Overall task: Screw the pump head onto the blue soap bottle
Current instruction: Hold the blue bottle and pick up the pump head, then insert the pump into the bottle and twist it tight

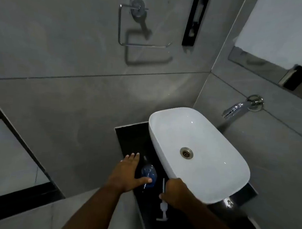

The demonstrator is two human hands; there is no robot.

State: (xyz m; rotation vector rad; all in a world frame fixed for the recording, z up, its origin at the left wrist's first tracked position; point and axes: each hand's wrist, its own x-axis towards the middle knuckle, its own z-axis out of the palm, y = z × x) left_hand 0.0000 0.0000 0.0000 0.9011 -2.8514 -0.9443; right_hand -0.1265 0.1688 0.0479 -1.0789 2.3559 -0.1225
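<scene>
The blue soap bottle stands on the black counter, just left of the white basin. My left hand is beside it with fingers spread; the thumb touches the bottle's near side and the palm stays off it. The white pump head lies on the counter nearer to me, its thin dip tube pointing away. My right hand is curled over the middle of the tube, thumb and fingers closed around it. The hand hides part of the tube.
A white oval basin with a metal drain takes up most of the counter to the right. A chrome tap sticks out of the right wall. A chrome ring holder hangs on the grey tiled wall.
</scene>
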